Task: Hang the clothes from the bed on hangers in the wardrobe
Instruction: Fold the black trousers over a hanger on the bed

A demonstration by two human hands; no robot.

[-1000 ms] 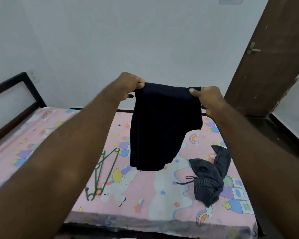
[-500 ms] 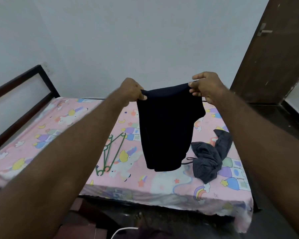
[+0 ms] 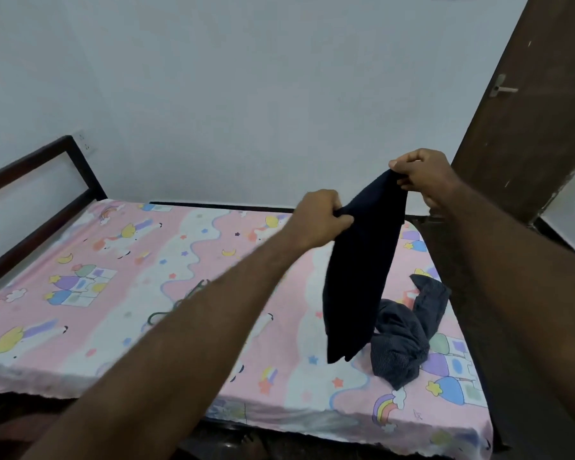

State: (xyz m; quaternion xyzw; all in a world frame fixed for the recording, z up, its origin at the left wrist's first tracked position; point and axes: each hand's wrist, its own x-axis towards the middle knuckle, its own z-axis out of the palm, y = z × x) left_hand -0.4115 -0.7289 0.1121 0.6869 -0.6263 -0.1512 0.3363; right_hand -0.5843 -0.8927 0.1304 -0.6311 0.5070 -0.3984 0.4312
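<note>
The dark navy garment point(image 3: 359, 277) hangs in the air above the right part of the bed, held up by both hands. It is gathered into a narrow, folded strip. Its long axis runs nearly vertical, leaning a little: the top sits up and to the right, and the lower end points down and slightly left toward the mattress. The upper edge slants, higher at the right hand and lower at the left.

The right hand point(image 3: 422, 175) pinches the topmost corner between curled fingers and thumb. The left hand point(image 3: 319, 217), lower and just beside it, is clenched round a bunch of the cloth at the near edge. Both forearms reach forward from the bottom of the view.

The garment's bottom end overlaps, in this view, a crumpled grey garment point(image 3: 402, 340) that lies on the bed near its right side; whether the two touch cannot be told.

A green hanger point(image 3: 186, 298) lies flat on the sheet, well apart from the grey garment and mostly hidden behind the left forearm. The bed sheet point(image 3: 113, 260) is pink and white with a cartoon print of unicorns, stars and rainbows. A dark bed frame point(image 3: 30, 167) rises at the left end against the white wall point(image 3: 246, 94). A brown door point(image 3: 528, 127) with a metal handle point(image 3: 502, 88) stands to the right, beyond the bed.
</note>
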